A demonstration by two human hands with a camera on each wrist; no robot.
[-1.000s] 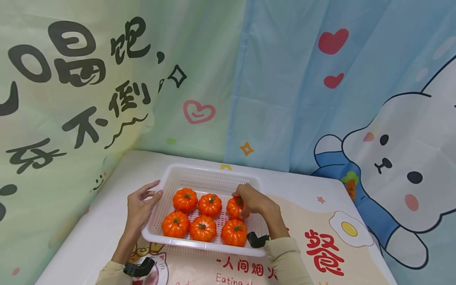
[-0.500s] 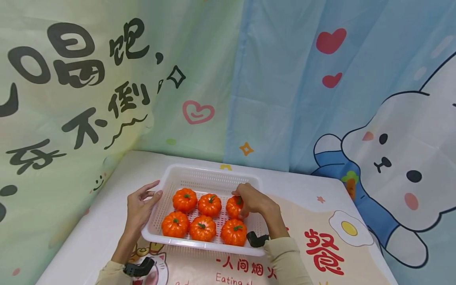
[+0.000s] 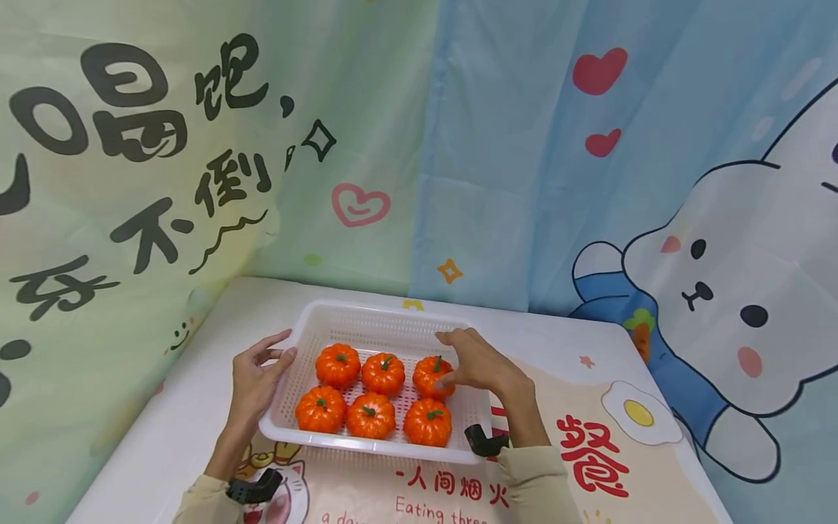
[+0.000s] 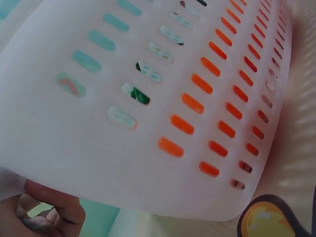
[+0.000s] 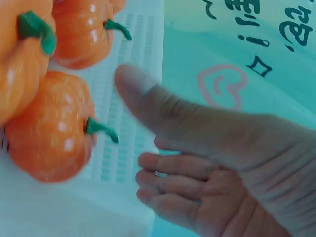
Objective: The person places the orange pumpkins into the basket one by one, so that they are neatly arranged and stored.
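Note:
A white plastic basket (image 3: 366, 442) with slotted walls holds small orange pumpkins (image 3: 371, 416) with green stems, standing in two rows of three. My left hand (image 3: 257, 380) is at the basket's left side, thumb and bent fingers gripping its rim. In the left wrist view, those fingers (image 4: 57, 210) show below the rim, while orange shows through the wall slots. My right hand (image 3: 487, 367) hovers over the basket's right side, thumb and fingers spread apart and holding nothing. Its thumb overlaps the back right pumpkin (image 3: 428, 372) in the head view; the right wrist view shows a gap between them.
The basket stands on a white table (image 3: 262, 295) with a printed cloth (image 3: 524, 407) showing red lettering and a fried egg. Printed curtains (image 3: 484, 218) hang close behind the table. A black wrist camera (image 3: 486, 441) sits on the right wrist, another (image 3: 255, 486) on the left.
My right hand has let go of the back right pumpkin, spread its fingers and moved slightly right. The left hand stays at the rim. The head view has shifted a little.

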